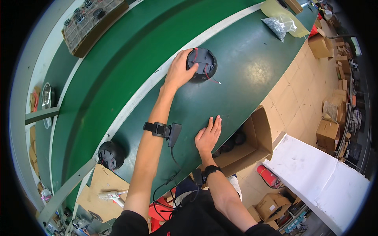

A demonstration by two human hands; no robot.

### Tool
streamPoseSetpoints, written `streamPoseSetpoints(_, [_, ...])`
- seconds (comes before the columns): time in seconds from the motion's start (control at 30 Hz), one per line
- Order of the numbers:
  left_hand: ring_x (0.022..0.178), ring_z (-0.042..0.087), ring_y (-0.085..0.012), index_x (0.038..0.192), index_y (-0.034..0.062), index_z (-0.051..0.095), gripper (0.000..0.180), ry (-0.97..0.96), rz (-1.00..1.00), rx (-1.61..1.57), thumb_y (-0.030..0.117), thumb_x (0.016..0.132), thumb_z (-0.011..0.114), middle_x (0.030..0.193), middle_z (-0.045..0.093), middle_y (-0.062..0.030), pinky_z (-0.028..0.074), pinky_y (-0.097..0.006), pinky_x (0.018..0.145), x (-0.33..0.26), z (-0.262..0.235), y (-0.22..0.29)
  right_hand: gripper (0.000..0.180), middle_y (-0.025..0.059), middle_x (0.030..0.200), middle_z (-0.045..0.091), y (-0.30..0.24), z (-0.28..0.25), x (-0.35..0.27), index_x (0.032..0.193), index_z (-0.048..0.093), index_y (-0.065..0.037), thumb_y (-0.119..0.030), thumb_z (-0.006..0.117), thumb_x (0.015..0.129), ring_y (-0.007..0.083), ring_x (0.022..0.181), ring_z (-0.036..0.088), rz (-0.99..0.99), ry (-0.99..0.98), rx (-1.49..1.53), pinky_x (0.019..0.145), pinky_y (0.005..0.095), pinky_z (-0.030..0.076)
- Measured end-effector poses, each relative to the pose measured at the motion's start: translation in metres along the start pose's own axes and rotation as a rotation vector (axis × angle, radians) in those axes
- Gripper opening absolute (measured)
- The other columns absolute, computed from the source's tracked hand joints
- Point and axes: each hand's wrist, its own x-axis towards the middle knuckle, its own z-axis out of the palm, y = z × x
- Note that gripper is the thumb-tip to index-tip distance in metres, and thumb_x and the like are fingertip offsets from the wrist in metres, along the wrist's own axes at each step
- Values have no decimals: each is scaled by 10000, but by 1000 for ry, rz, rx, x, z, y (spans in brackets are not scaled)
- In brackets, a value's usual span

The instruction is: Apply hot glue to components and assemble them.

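My left hand [180, 71] grips a round black plastic housing [205, 63] by its left side, thumb over the rim and fingers around the wall. The housing stands on the dark green worktop [236, 59] with its recessed face up. Thin red and black wires come out of that face, and one lead with a small white plug hangs over the right side. My right hand [208, 135] lies flat near the worktop's right edge, fingers stretched and holding nothing. A similar black housing [111, 154] with wires sits at the left, beside the white rail.
An open cardboard box [260, 131] with dark round items stands against the worktop's right edge. A green conveyor belt [126, 51] runs along the left. At the far right lies a clear bag of small metal parts [277, 26]. A brown board [100, 185] carries a white tool.
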Motion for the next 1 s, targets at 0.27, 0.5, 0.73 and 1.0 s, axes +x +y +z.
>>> streamPoseSetpoints(0.27, [1343, 383, -422, 1472, -5, 249, 1193, 60, 51, 282, 325, 537, 913, 1477, 326, -247, 381, -461, 1108, -27, 5, 1, 562, 239, 1547, 283, -6, 5, -4, 1376, 437, 50, -90, 499, 835, 391, 1448, 247, -31, -35, -22, 1171, 503, 232])
streamPoseSetpoints(0.5, [1223, 456, -453, 1409, -23, 306, 1161, 355, -92, 248, 292, 488, 939, 1378, 381, -266, 427, -480, 1046, -89, 5, -2, 537, 238, 1529, 312, 4, 10, -4, 1394, 423, 49, -90, 467, 877, 398, 1427, 287, -107, 78, -83, 1162, 497, 249])
streamPoseSetpoints(0.73, [1311, 379, -444, 1426, -65, 276, 1175, 592, -564, 518, 288, 517, 930, 1426, 362, -284, 347, -480, 1103, -259, -83, -15, 508, 224, 1509, 352, 6, 20, -12, 1375, 453, 42, -99, 461, 887, 396, 1391, 347, -174, 135, -104, 1130, 494, 308])
streamPoseSetpoints(1.0, [1309, 407, -422, 1410, -48, 348, 806, 453, -319, 357, 228, 769, 753, 1420, 389, -256, 409, -438, 1073, -431, -86, 64, 413, 275, 1371, 493, 24, 34, -5, 1273, 547, 9, -160, 468, 905, 419, 1281, 468, -291, 351, -170, 1066, 501, 384])
